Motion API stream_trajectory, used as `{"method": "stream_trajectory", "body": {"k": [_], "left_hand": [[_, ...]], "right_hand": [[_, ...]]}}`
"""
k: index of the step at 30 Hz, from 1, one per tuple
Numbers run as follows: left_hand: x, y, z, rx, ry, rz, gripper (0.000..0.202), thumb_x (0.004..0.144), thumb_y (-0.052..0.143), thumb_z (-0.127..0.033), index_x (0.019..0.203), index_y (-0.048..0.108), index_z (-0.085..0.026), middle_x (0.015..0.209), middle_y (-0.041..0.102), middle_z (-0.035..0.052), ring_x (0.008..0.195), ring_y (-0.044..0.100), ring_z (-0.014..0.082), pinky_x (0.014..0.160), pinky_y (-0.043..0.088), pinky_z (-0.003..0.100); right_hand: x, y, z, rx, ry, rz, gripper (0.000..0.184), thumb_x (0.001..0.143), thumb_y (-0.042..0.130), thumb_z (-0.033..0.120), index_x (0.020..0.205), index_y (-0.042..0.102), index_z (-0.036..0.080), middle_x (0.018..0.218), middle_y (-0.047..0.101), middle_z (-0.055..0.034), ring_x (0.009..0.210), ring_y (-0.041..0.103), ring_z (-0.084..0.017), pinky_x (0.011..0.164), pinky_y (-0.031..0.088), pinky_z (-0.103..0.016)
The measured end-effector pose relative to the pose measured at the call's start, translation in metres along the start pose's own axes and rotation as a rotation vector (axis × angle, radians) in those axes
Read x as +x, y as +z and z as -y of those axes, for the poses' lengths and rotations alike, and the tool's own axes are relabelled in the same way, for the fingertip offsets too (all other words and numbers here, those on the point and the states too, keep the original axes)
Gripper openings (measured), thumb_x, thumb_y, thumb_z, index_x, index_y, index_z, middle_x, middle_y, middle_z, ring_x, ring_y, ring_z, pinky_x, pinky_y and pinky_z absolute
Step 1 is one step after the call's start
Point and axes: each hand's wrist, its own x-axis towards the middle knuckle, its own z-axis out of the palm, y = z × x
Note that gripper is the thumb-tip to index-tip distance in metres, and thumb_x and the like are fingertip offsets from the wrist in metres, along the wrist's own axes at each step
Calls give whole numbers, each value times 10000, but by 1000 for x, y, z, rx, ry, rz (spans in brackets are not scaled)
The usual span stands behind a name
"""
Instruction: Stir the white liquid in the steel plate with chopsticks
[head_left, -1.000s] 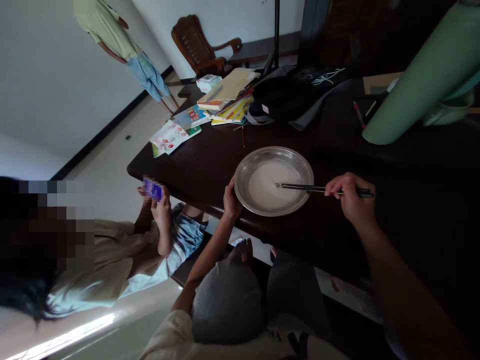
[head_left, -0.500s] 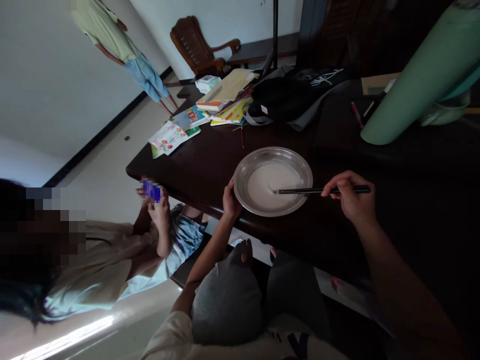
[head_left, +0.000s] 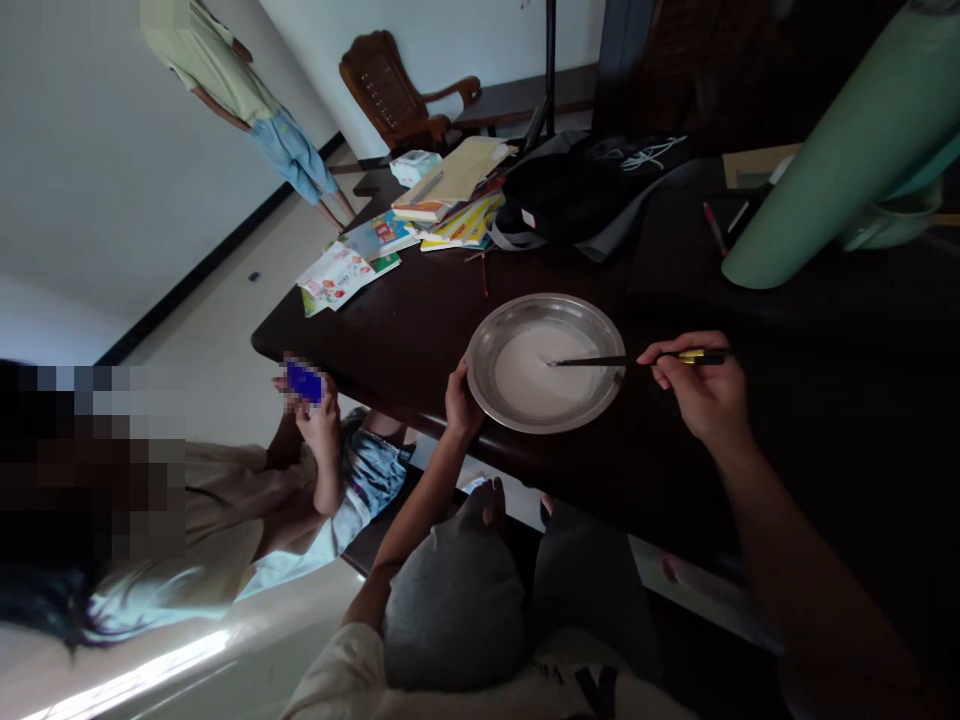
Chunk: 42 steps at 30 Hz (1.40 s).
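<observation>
Not much movement here, but the chopsticks (head_left: 592, 361) have shifted. Compared with half a second ago, their tips sit a bit farther toward the far side of the metal bowl (head_left: 484, 368), and the right hand (head_left: 701, 385) has turned a little, so a gold patch shows near the grip. Tips are still down in the white liquid (head_left: 531, 388), so this reads as one more stroke of a stir that's still going. Can't tell how well mixed it is, though the surface looks pretty even.

The right hand is closed around the chopsticks, while the left hand (head_left: 463, 402) has hold of the bowl's left edge; its fingers are mostly hidden. The hands are well apart, with the bowl between them. The bowl hasn't budged: it's on the dark table (head_left: 405, 335), near the person's edge, with books (head_left: 466, 228) and a black bag (head_left: 570, 190) beyond it.
</observation>
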Motion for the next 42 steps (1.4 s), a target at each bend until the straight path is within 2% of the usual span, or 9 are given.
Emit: {"method": "stream_trajectory", "body": {"k": [7,13,16,20,27,32,34,39,42], "left_hand": [[3,-5,3,-11,18,30,386,920,641,-330,1226,852,-226,1049,877,58,1235,787,334,1059,615,411],[3,-5,4,0,30,39,380,916,672,-352,1225,854,-227,1034,875,54,1238,786,340,1073,609,423],[2,-4,3,8,26,28,358,904,685,-364,1184,858,-222,1038,873,58,1262,775,346,1082,605,426],[2,-4,2,15,22,29,318,871,719,-391,1116,850,-237,1006,863,53,1258,774,348,1089,603,425],[2,-2,2,-16,6,3,354,899,679,-346,1176,857,-216,954,855,44,1235,783,336,1095,600,425],[0,0,1,-28,-5,-6,386,924,616,-292,1217,856,-216,1002,871,47,1241,782,322,1074,608,408],[0,0,1,-21,1,-3,381,922,626,-303,1217,857,-232,1032,875,44,1248,780,321,1081,606,406],[0,-1,1,-12,0,9,363,906,665,-343,1195,852,-231,1056,875,57,1270,774,340,1094,601,421],[-1,0,0,3,3,2,363,913,671,-361,1202,848,-230,1017,869,55,1256,778,343,1082,606,427]], "right_hand": [[-10,16,8,-31,27,197,303,1049,780,550,963,751,261,1009,875,-58,694,739,-164,666,632,-331],[1,3,6,26,18,-54,354,1004,825,589,902,747,259,878,844,-20,654,691,-140,580,540,-267],[-2,8,5,113,51,-28,465,1024,744,680,833,720,258,809,833,-29,601,684,-157,532,525,-283],[-8,17,9,-41,70,98,416,1043,738,646,914,792,254,964,878,-67,698,760,-191,639,621,-344],[0,2,6,-89,2,-130,455,1067,693,633,834,743,246,876,834,-63,629,688,-175,555,544,-321],[-6,11,12,-175,82,152,437,1053,707,645,891,817,254,931,862,-67,642,712,-178,593,590,-334],[-6,14,15,-246,70,187,404,1047,723,635,949,843,262,997,874,-67,675,731,-177,617,602,-331],[0,4,12,-241,-18,-103,398,1066,710,621,920,776,257,931,865,-67,657,709,-179,585,556,-327],[0,3,9,-107,-11,-150,469,1052,713,656,807,692,256,802,826,-49,565,648,-168,512,495,-315]]}}
